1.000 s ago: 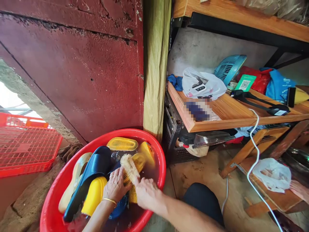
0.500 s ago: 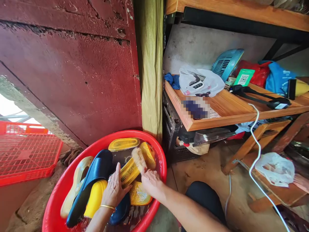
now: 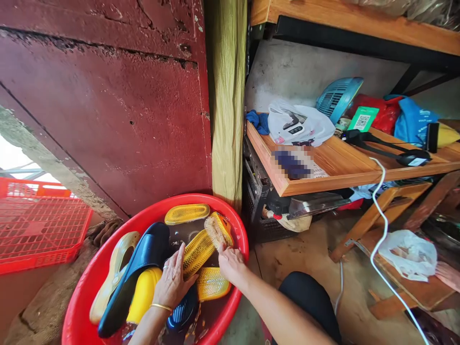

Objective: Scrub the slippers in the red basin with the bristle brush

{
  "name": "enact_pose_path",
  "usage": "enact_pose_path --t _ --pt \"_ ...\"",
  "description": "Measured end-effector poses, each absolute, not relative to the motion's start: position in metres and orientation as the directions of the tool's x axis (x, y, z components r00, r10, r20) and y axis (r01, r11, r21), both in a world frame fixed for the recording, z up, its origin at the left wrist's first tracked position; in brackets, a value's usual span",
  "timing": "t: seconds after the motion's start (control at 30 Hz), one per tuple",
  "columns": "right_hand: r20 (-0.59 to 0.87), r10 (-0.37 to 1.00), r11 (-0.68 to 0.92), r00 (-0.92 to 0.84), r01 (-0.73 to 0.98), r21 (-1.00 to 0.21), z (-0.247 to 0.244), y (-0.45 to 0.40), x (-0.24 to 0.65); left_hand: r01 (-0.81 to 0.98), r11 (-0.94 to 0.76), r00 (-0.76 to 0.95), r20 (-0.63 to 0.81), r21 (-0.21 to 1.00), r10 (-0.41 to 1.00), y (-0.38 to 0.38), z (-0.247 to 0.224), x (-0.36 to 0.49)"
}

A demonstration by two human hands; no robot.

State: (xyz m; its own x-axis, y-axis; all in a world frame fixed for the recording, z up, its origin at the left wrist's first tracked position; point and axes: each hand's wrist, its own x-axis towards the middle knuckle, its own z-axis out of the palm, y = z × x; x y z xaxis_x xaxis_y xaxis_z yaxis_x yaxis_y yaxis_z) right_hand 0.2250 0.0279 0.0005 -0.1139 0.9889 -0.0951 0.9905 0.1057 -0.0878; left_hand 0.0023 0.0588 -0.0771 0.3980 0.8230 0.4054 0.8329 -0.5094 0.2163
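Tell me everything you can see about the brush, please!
The brush is cream-coloured, with lots of thin bristles. The right hand grips its near end, hiding that part. It slants away inside the red tub, by the far end of the yellow slipper that the left hand touches. I can't tell what it's made of.

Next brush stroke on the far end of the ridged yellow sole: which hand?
Right, likely. The right hand grips the pale-bristled scrubbing brush by that end of the ridged yellow sole; the left hand is at the near end, without a brush.
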Motion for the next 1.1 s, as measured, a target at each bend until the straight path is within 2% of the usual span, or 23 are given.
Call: enact_pose_path --t 0.1,0.2,0.27,0.33,0.43,0.6,0.67,0.8,0.87,0.93,1.0,1.1 --pt "-0.083 0.981 0.168 -0.176 0.981 -0.098 -0.003 0.009 0.211 0.837 -0.503 0.389 0.412 0.215 0.824 0.058 -0.078 0.0" --pt "-0.065 0.95 0.298 -0.304 0.95 -0.088 -0.009 -0.015 0.192 0.842 -0.475 0.347 0.416 0.256 0.841 0.058 -0.076 0.001" --pt "-0.031 0.944 0.326 -0.328 0.944 -0.06 -0.011 -0.02 0.188 0.839 -0.46 0.325 0.412 0.29 0.851 0.057 -0.073 0.004" --pt "-0.011 0.966 0.259 -0.26 0.965 -0.049 -0.011 -0.011 0.194 0.829 -0.46 0.315 0.415 0.318 0.854 0.057 -0.07 0.006" --pt "-0.069 0.991 0.103 -0.112 0.986 -0.132 -0.007 0.013 0.214 0.802 -0.465 0.305 0.413 0.375 0.858 0.057 -0.062 0.009" --pt "-0.075 0.995 0.044 -0.065 0.969 -0.244 -0.001 0.043 0.243 0.702 -0.386 0.176 0.38 0.599 0.908 0.054 -0.031 0.007" --pt "-0.052 0.997 0.038 -0.055 0.96 -0.277 0.001 0.05 0.252 0.636 -0.268 0.067 0.294 0.724 0.953 0.052 -0.015 0.004" --pt "0.021 1.0 0.027 -0.02 0.908 -0.418 -0.002 0.054 0.257 0.368 0.136 -0.073 -0.118 0.92 0.99 0.048 0.012 0.001" --pt "0.056 0.997 0.076 -0.055 0.874 -0.479 -0.005 0.049 0.251 0.184 0.295 -0.089 -0.283 0.938 0.955 0.048 0.019 0.003" --pt "0.104 0.987 0.159 -0.123 0.842 -0.516 -0.008 0.042 0.243 0.041 0.393 -0.128 -0.385 0.919 0.914 0.048 0.022 0.005" --pt "0.172 0.968 0.249 -0.185 0.812 -0.528 -0.008 0.034 0.237 -0.044 0.438 -0.17 -0.439 0.898 0.882 0.049 0.022 0.006" --pt "0.223 0.947 0.312 -0.229 0.819 -0.482 -0.004 0.027 0.235 -0.105 0.444 -0.169 -0.456 0.89 0.874 0.051 0.018 0.003"
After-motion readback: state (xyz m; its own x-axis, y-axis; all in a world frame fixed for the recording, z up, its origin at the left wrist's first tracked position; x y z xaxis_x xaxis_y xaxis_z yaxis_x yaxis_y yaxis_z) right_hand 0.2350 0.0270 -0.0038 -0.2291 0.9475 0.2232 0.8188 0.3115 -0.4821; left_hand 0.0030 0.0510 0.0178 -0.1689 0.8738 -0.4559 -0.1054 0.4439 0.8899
